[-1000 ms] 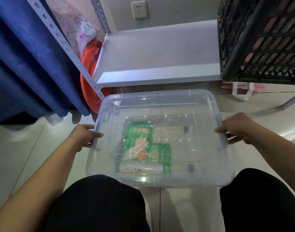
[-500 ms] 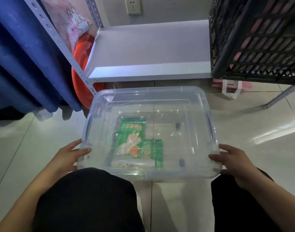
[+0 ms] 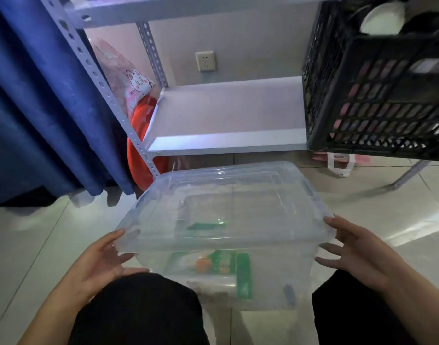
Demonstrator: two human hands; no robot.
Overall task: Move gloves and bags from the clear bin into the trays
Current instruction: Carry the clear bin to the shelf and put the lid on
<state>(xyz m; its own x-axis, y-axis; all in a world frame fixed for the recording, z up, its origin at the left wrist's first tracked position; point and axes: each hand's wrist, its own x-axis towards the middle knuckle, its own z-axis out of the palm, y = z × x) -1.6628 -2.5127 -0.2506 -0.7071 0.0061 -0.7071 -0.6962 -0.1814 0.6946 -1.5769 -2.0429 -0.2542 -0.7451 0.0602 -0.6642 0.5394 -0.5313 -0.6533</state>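
Observation:
A clear bin (image 3: 302,282) stands on the tiled floor between my knees. Its clear lid (image 3: 226,205) is raised at the near edge and tilts up toward me. My left hand (image 3: 101,260) holds the lid's near left corner, thumb on top and fingers underneath. At the near right corner my right hand (image 3: 350,247) holds it the same way. Through the plastic I see a green glove pack (image 3: 222,262) lying flat on the bin's bottom. A clear wrapped roll of bags (image 3: 213,282) lies just in front of the pack.
A low white shelf board (image 3: 228,115) on a perforated metal rack lies beyond the bin. A black lattice crate (image 3: 377,95) sits at the right. A blue curtain (image 3: 39,95) hangs at the left, beside a red basin (image 3: 138,150). A white bag handle (image 3: 340,165) lies under the crate.
Both hands slid from the bin's sides to the near corners of the lid and raised its near edge. The camera tipped up, showing more of the rack.

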